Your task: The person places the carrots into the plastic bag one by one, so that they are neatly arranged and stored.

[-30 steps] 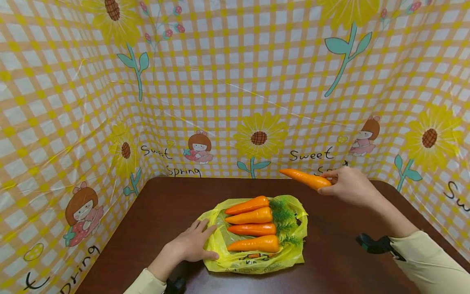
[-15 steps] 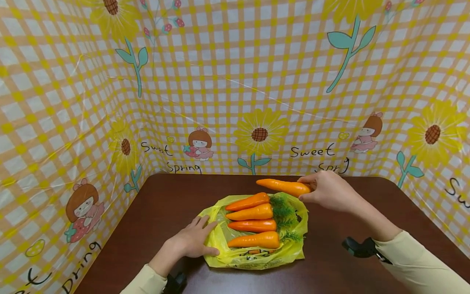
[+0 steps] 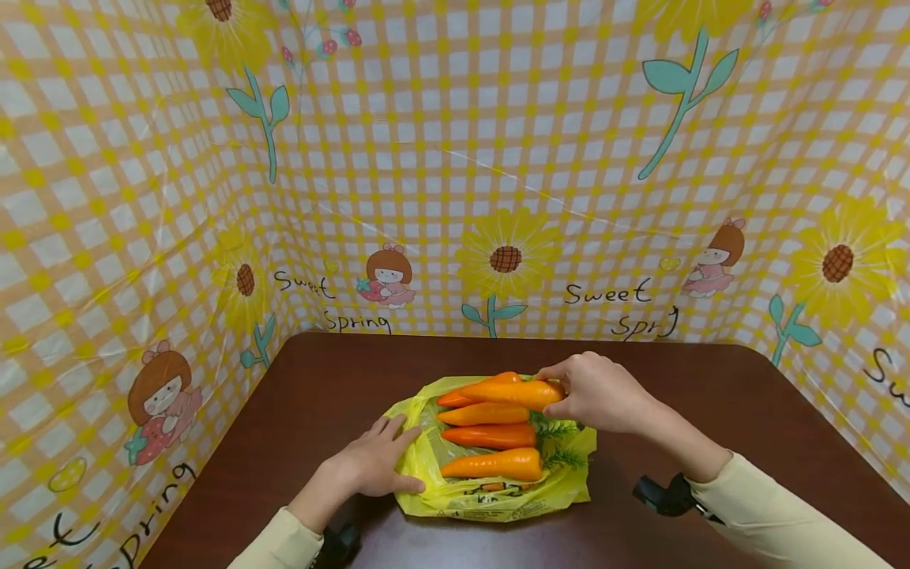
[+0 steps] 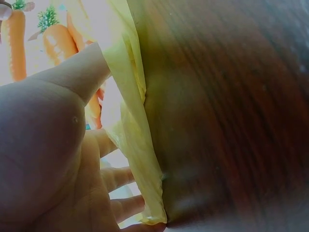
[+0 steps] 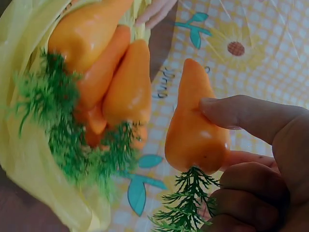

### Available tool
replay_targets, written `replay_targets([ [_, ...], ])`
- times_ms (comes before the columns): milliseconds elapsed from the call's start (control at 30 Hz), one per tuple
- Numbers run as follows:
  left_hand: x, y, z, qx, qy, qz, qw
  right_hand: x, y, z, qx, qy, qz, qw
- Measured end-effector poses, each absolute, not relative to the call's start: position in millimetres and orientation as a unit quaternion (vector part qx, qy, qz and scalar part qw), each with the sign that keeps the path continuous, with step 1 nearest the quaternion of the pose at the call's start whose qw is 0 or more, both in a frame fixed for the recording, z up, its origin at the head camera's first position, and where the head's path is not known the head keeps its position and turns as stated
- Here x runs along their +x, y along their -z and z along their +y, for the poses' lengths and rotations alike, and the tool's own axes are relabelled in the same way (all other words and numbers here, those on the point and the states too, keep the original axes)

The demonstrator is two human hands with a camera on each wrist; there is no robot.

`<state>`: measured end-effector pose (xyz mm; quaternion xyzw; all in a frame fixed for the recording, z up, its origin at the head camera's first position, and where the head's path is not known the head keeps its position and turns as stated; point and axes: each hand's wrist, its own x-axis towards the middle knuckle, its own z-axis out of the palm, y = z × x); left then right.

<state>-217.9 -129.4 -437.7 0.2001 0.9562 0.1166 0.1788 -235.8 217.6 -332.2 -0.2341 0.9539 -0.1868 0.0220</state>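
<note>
In the head view a yellow plastic bag [image 3: 569,498] lies flat on the table, with several carrots with green tops on it. Among them are an orange carrot [image 3: 490,464] nearest the front and a redder carrot [image 3: 486,435] behind it. My right hand [image 3: 604,395] pinches another carrot [image 3: 515,393] by its thick end, over the rearmost one and partly covering it. The right wrist view shows the thumb on this carrot [image 5: 193,135], its leafy top hanging below. My left hand [image 3: 373,458] rests, fingers spread, on the bag's left edge.
The dark brown table [image 3: 320,371] extends around the bag on all sides. A checked cloth [image 3: 426,197] with sunflowers stands as walls at the back and both sides. A black wrist mount [image 3: 664,496] sits under the right sleeve.
My right hand has carried its carrot left and down, from the right of the bag to just over the rear carrots. My left hand has stayed on the bag's edge.
</note>
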Motion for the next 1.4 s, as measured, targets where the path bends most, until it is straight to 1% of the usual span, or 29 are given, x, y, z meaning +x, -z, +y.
replay_targets([
  [167, -216.4, 438.8, -128.6, 0.201, -0.122, 0.954, 0.187, -233.1, 341.9, 207.9, -0.264, 0.173, 0.949, 0.027],
  [367, -217.3, 435.8, -128.7, 0.206, -0.119, 0.955, 0.178, -231.6, 351.4, 198.2, -0.276, 0.159, 0.947, 0.036],
  [600, -218.0, 436.2, -130.0, 0.211, -0.113, 0.956, 0.169, -229.9, 358.4, 192.0, -0.287, 0.138, 0.948, 0.029],
  [900, -222.4, 450.7, -132.8, 0.218, -0.104, 0.959, 0.147, -228.6, 373.6, 185.6, -0.304, 0.121, 0.944, 0.026],
  [1067, -224.6, 453.5, -133.0, 0.217, -0.104, 0.959, 0.148, -228.8, 378.8, 183.0, -0.298, 0.117, 0.947, 0.022],
  [1300, -218.8, 439.8, -129.9, 0.218, -0.104, 0.957, 0.160, -228.3, 383.2, 181.6, -0.293, 0.106, 0.950, 0.013],
  [1400, -222.6, 447.8, -132.2, 0.219, -0.103, 0.958, 0.156, -229.1, 384.7, 180.8, -0.295, 0.098, 0.951, 0.009],
])
